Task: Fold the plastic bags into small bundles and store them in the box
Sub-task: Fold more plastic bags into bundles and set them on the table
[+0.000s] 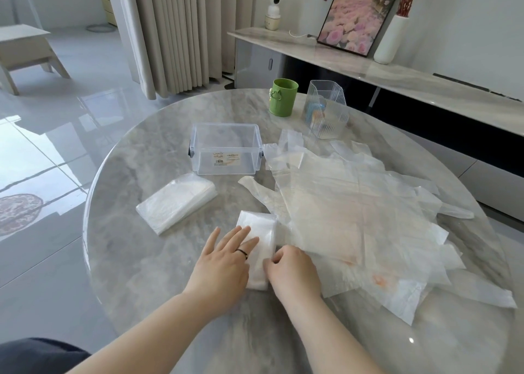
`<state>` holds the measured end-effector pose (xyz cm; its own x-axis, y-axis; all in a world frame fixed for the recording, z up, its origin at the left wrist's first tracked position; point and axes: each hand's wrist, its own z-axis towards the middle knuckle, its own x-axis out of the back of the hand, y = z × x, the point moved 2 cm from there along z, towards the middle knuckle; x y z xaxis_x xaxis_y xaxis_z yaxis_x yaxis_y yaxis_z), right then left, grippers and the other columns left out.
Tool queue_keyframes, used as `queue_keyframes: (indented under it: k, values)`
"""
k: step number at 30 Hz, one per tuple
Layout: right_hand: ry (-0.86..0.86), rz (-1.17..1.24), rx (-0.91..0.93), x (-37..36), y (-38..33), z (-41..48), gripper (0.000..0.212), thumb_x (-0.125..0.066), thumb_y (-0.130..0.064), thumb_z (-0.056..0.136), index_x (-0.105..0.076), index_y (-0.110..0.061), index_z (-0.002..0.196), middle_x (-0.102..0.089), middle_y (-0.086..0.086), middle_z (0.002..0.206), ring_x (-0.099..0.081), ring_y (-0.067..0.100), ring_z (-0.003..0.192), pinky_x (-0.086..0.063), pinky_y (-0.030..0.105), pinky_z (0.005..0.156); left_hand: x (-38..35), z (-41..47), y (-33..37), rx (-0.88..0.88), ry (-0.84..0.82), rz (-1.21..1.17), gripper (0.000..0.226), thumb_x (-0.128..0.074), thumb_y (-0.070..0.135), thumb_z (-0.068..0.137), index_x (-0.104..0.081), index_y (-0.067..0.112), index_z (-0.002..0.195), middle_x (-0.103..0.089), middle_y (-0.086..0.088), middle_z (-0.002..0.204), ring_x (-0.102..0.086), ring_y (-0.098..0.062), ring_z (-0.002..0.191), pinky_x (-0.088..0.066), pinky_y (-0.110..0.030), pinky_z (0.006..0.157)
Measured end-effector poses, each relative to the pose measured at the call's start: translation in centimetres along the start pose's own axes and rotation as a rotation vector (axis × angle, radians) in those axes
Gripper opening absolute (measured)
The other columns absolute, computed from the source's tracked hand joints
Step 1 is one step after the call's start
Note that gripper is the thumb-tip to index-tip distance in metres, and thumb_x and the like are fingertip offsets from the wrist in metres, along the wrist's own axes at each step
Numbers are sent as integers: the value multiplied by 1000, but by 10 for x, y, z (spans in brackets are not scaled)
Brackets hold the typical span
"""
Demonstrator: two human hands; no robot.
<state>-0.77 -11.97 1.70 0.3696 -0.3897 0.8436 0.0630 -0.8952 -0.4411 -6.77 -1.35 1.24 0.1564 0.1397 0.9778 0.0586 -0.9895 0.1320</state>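
Nearest me, I am pressing my left hand (224,263) flat, fingers spread open, on a half-folded bag (259,249) lying on the table (147,274), while my right hand (292,271) is curling its fingers to pinch the strip's near edge. This bundle is looking only partly folded. Just beyond, a flat folded stack (175,202) is waiting outside the box. To the right, a loose pile of bags (354,212) is lying unfolded. Farthest, the clear box (226,148) is sitting empty, so I judge most work is remaining.
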Motion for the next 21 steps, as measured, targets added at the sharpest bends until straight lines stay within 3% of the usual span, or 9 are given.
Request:
queue_keyframes:
  k: [2, 4, 10, 12, 14, 16, 17, 19, 21]
  values:
    - [-26, 7, 21, -9, -15, 5, 20, -48, -26, 91, -59, -10, 93, -66, 8, 105, -59, 26, 102, -39, 25, 72, 8, 1, -7, 83, 160, -123, 45, -30, 22, 93, -43, 21, 136, -35, 7, 146, -30, -4, 137, -2, -32, 114]
    - [-41, 21, 35, -18, -31, 12, 30, -46, -26, 92, -62, -6, 107, -66, 8, 110, -59, 25, 106, -39, 23, 72, 10, 0, -18, 131, 156, -125, 48, -27, 31, 99, -17, 26, 146, -11, 13, 154, -2, -2, 143, 11, -29, 114]
    - [-36, 102, 107, -32, -66, 21, 32, -39, -22, 95, -60, -2, 110, -63, 13, 115, -57, 28, 108, -44, 28, 80, 0, -4, -47, 278, 56, -110, 52, -13, 45, 95, -15, 33, 146, -6, 14, 154, 1, -4, 143, 8, -32, 115]
    - [-15, 111, 158, -32, -67, 24, 32, -37, -22, 96, -59, -3, 109, -63, 12, 113, -57, 28, 106, -41, 29, 75, -1, -4, -49, 284, 52, -100, 56, -5, 44, 92, -11, 32, 147, -1, 13, 155, 5, -5, 143, 10, -31, 115]
    - [52, 83, 236, -27, -60, 22, 25, -41, -24, 94, -59, -9, 103, -65, 7, 106, -59, 26, 99, -36, 26, 68, 3, -5, -51, 284, 75, -86, 48, -15, 39, 99, -10, 29, 146, 1, 11, 155, 6, -6, 143, 11, -31, 114]
    - [376, -105, 431, -11, -47, 18, 17, -66, -29, 78, -63, -15, 86, -69, -2, 83, -63, 20, 79, -38, 21, 58, 5, -3, -55, 307, 97, -93, 48, -22, 35, 100, -11, 28, 146, 0, 10, 155, 5, -6, 143, 11, -30, 115]
    - [447, -186, 506, -6, -37, 15, 26, -80, -34, 58, -65, -19, 73, -66, -7, 67, -63, 16, 64, -39, 16, 51, 6, -3, -57, 318, 103, -95, 48, -23, 34, 100, -12, 28, 146, -1, 10, 155, 3, -6, 143, 10, -31, 115]
    - [521, -349, 547, 1, -14, 14, 44, -87, -43, 27, -63, -24, 58, -60, -10, 55, -59, 11, 51, -42, 11, 47, 6, 0, -63, 341, 107, -94, 47, -24, 32, 100, -14, 27, 146, -4, 10, 155, 0, -7, 144, 8, -31, 115]
    - [525, -411, 534, 6, 16, 17, 49, -88, -44, 20, -63, -22, 55, -59, -8, 55, -60, 12, 50, -45, 14, 47, 7, 3, -66, 361, 128, -89, 46, -23, 29, 100, -16, 26, 146, -7, 9, 155, -2, -8, 144, 6, -31, 115]
